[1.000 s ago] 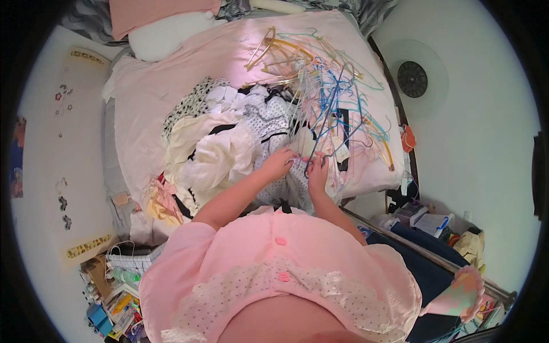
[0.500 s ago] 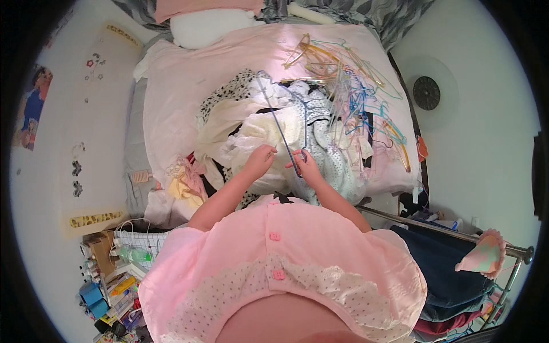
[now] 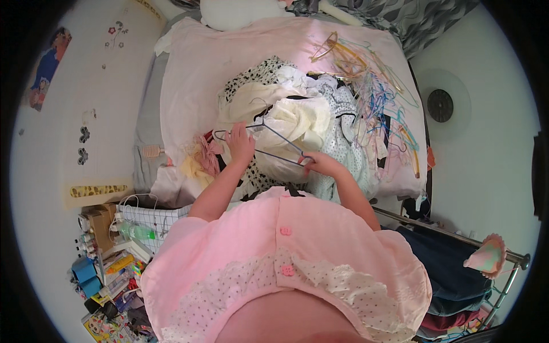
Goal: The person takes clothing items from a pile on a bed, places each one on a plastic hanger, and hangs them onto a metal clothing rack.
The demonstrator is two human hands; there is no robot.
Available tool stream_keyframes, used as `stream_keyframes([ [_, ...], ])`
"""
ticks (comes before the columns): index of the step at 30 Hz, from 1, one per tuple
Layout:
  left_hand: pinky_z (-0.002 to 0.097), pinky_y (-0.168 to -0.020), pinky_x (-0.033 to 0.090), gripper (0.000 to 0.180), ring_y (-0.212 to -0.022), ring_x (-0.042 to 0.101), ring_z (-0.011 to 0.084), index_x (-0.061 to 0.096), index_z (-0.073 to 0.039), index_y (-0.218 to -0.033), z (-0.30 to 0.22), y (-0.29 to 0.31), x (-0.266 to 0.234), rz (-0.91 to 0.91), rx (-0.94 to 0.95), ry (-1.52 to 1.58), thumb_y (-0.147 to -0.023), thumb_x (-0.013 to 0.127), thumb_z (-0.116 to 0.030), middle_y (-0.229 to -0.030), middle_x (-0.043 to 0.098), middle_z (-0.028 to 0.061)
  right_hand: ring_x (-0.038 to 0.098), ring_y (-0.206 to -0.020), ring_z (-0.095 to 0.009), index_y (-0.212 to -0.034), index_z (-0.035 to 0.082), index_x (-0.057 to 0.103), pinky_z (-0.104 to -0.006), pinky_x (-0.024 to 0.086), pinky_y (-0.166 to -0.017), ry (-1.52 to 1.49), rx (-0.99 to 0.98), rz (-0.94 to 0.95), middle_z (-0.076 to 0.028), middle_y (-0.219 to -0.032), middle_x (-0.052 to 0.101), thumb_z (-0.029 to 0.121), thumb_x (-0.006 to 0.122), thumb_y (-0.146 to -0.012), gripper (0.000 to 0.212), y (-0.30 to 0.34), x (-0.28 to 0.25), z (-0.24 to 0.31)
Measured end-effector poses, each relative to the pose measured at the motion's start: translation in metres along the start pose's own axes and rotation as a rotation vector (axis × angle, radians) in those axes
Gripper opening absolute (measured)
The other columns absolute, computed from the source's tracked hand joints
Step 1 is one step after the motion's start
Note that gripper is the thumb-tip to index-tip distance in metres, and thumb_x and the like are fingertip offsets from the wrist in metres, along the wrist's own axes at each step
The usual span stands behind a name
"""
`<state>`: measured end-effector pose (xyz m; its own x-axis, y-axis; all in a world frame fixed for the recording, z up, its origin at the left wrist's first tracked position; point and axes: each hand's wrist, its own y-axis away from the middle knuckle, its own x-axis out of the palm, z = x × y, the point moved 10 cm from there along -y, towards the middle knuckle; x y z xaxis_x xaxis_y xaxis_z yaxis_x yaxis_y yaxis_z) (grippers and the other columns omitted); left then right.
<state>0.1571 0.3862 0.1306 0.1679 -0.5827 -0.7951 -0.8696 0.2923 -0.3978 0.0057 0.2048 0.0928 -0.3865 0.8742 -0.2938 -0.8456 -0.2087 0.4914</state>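
Note:
A dark blue clothes hanger (image 3: pixel 279 135) is held crosswise in front of me, its hook pointing away over the clothes. My left hand (image 3: pixel 240 143) grips it near its left end, the fingers lying over the upper arm. At the opposite corner, my right hand (image 3: pixel 323 164) is closed round the frame. Beneath the hanger lies a heap of clothes: a cream garment (image 3: pixel 306 117), a pale dotted garment (image 3: pixel 343 146) to the right, and a black-and-white spotted garment (image 3: pixel 260 77) behind. No garment hangs on the hanger.
A tangled pile of coloured hangers (image 3: pixel 380 97) covers the right side of the pink-sheeted bed (image 3: pixel 189 86). Pink and yellow clothes (image 3: pixel 206 157) lie to the left, near a hairbrush (image 3: pixel 153 151). A metal clothes rail (image 3: pixel 452 231) with dark garments stands at the near right.
The hanger has swung from pointing away to lying crosswise. My left hand, free of it before, now grips its left side. The right hand keeps its end. The view has shifted slightly.

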Motion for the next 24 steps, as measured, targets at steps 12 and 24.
stream_keyframes([
  [12,0.0417,-0.063,0.041,0.012,-0.073,0.053,0.0323,0.055,-0.004,-0.08,-0.112,-0.012,0.048,0.191,0.339,0.349,-0.072,0.048,-0.01,-0.072,0.055,0.013,0.056,-0.062,-0.025,-0.096,0.006,0.057,-0.0332,0.044,-0.057,0.04,-0.138,-0.612,-0.01,-0.074,0.061,0.031,0.061,-0.076,0.032,0.016,-0.103,0.045],
  [24,0.0436,-0.092,0.031,0.063,-0.108,0.044,0.0293,0.037,-0.01,-0.122,-0.041,-0.034,0.091,0.331,-0.143,-0.049,-0.069,0.065,-0.029,-0.116,0.046,0.0106,0.048,-0.052,-0.014,-0.093,0.005,0.059,-0.0269,0.037,-0.05,-0.047,-0.004,-0.888,-0.006,-0.064,0.057,0.027,0.048,-0.087,0.025,0.065,-0.178,-0.02],
])
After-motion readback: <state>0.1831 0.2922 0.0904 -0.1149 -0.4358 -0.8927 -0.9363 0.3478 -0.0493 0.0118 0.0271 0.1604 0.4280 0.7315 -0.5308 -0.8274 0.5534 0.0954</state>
